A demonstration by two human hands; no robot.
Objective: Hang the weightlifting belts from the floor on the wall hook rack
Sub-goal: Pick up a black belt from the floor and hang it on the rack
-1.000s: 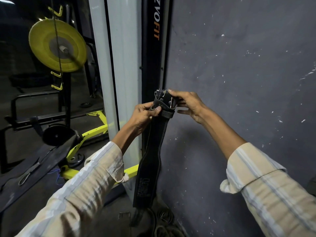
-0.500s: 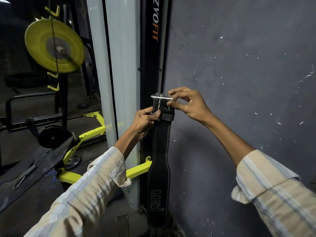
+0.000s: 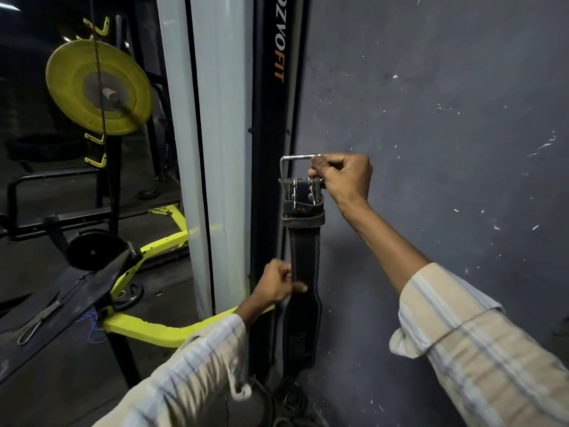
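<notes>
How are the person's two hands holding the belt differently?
The right hand grips the metal buckle at the top of the belt; the left hand pinches the strap lower down. The right hand is raised high; the left hand sits low. Both touch the same black belt, which hangs straight down.

Black belt (image 3: pixel 306 266) hanging upright against grey wall (image 3: pixel 431 118), right hand (image 3: pixel 343 177) gripping its metal buckle (image 3: pixel 295 160), left hand (image 3: pixel 277 285) pinching strap lower down
</notes>
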